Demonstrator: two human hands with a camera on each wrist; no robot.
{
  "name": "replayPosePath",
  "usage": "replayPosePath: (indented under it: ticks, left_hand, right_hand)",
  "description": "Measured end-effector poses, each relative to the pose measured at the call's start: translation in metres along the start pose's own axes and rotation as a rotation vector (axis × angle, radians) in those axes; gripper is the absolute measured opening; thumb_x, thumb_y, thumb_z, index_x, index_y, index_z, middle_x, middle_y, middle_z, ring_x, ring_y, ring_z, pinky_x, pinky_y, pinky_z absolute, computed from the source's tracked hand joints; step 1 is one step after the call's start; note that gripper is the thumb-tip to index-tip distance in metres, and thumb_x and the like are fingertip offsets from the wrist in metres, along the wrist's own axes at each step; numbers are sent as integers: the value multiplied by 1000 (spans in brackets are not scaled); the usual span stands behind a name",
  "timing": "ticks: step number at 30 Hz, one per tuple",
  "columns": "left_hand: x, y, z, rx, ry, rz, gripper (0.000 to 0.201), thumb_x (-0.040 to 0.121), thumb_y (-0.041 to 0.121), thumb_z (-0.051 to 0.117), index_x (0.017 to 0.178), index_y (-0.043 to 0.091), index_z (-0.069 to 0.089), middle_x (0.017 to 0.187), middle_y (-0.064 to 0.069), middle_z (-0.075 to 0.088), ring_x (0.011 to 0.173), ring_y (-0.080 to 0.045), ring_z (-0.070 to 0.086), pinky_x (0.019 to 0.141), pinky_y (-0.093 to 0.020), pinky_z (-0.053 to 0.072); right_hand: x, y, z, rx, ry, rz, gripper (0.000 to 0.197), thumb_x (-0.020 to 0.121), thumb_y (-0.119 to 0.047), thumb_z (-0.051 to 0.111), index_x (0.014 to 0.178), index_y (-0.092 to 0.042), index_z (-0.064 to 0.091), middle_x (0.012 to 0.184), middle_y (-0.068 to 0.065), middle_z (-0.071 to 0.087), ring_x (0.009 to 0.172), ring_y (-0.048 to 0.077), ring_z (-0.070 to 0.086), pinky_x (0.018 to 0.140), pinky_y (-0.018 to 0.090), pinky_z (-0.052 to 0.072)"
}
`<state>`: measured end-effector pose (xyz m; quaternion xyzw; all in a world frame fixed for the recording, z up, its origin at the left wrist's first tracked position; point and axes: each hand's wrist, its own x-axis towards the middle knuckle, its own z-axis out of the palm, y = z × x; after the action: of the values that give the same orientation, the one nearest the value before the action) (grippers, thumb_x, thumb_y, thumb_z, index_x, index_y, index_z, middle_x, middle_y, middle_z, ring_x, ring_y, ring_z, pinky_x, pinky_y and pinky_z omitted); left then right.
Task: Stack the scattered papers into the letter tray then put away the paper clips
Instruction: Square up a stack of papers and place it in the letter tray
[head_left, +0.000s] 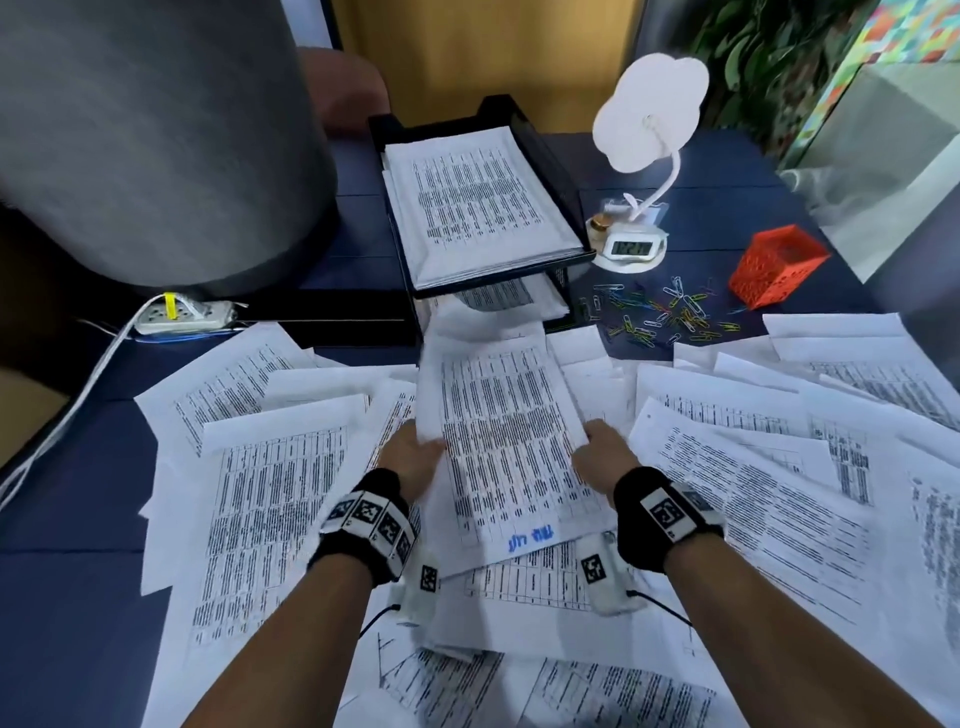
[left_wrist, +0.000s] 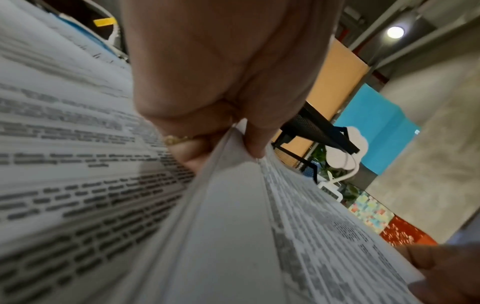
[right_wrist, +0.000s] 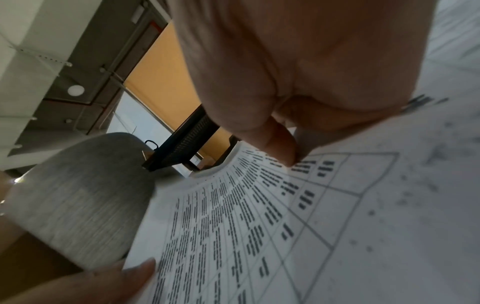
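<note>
I hold a small sheaf of printed papers above the desk, its far end pointing at the black letter tray. My left hand pinches the sheaf's left edge, thumb on top and fingers under. My right hand pinches the right edge the same way. The tray's upper tier holds a stack of printed sheets, and more lie in the lower tier. Many loose sheets lie spread over the blue desk. Coloured paper clips lie scattered right of the tray, near a red mesh holder.
A white cloud-shaped lamp with a small clock stands right of the tray. A large grey cylinder rises at the left, with a power strip and white cable at its foot. Loose sheets cover the desk's right side.
</note>
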<state>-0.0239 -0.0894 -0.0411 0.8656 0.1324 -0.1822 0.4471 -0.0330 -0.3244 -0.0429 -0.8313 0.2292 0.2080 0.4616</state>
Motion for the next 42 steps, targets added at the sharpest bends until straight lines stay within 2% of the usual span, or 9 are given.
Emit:
replayPosePath:
  ticks: [3, 6, 10, 17, 21, 27, 31, 35, 42]
  left_hand:
    - [-1, -1, 1, -49, 11, -31, 55, 97, 29, 51, 142, 3, 33, 140, -14, 46, 122, -34, 49, 104, -42, 41]
    - [-4, 0, -1, -179, -34, -28, 37, 96, 25, 52, 128, 8, 43, 125, -16, 56, 104, -35, 60, 92, -49, 51]
    - [-7, -1, -1, -232, -128, -30, 24, 97, 23, 50, 116, 10, 43, 124, -19, 52, 111, -39, 55, 94, -55, 48]
    - [6, -1, 0, -254, -217, -128, 22, 98, 14, 49, 117, 8, 39, 117, -23, 52, 84, -32, 68, 65, -38, 59]
    - [20, 6, -1, -255, -161, -76, 16, 99, 7, 42, 113, 4, 37, 102, -22, 57, 52, -15, 64, 45, -25, 50]
    - [42, 25, -7, -280, -51, 8, 3, 98, 7, 39, 101, 7, 38, 81, -11, 58, 43, -9, 55, 41, -22, 39]
    - [60, 39, -12, -369, -31, 8, 10, 99, 11, 44, 91, 11, 38, 90, -15, 57, 51, -15, 54, 44, -25, 40]
    - [74, 45, -12, -363, 56, 46, 4, 98, 14, 48, 95, 15, 45, 102, -12, 62, 60, -19, 58, 50, -27, 46]
    - [83, 24, -17, 471, -12, 88, 64, 74, 51, 70, 124, 24, 42, 125, -3, 51, 115, -27, 47, 92, -43, 45]
  right_hand:
    - [2, 1, -2, 84, 22, -19, 47, 83, 9, 34, 127, -3, 46, 104, 14, 57, 80, 24, 53, 65, 28, 44]
    - [5, 3, -4, 192, 59, -16, 47, 82, 13, 33, 123, -6, 47, 101, 14, 57, 81, 25, 54, 68, 31, 45]
    - [12, -3, -6, 255, 59, -14, 49, 81, 13, 31, 125, -5, 44, 100, 14, 53, 68, 20, 48, 56, 28, 38]
    - [33, -34, -16, 306, 144, -48, 37, 87, 10, 34, 119, -5, 47, 91, 10, 56, 68, 21, 49, 56, 28, 40]
    - [48, -50, -22, 286, 121, -100, 40, 87, 10, 36, 120, -7, 50, 108, 13, 61, 84, 24, 55, 70, 30, 45]
    - [53, -49, -26, 386, -44, 84, 21, 96, -4, 42, 113, -16, 45, 88, 9, 56, 64, 25, 55, 57, 31, 49]
    - [59, -48, -20, 551, 4, 68, 9, 95, 4, 42, 100, 0, 48, 70, 18, 54, 47, 21, 55, 38, 22, 44]
    - [73, -60, -18, 818, 86, 85, 48, 94, 11, 42, 139, 1, 32, 74, 22, 53, 54, 21, 56, 45, 24, 51]
    - [96, -91, -18, 908, 121, 34, 39, 94, 12, 38, 133, 9, 35, 69, 17, 50, 44, 15, 56, 52, 27, 50]
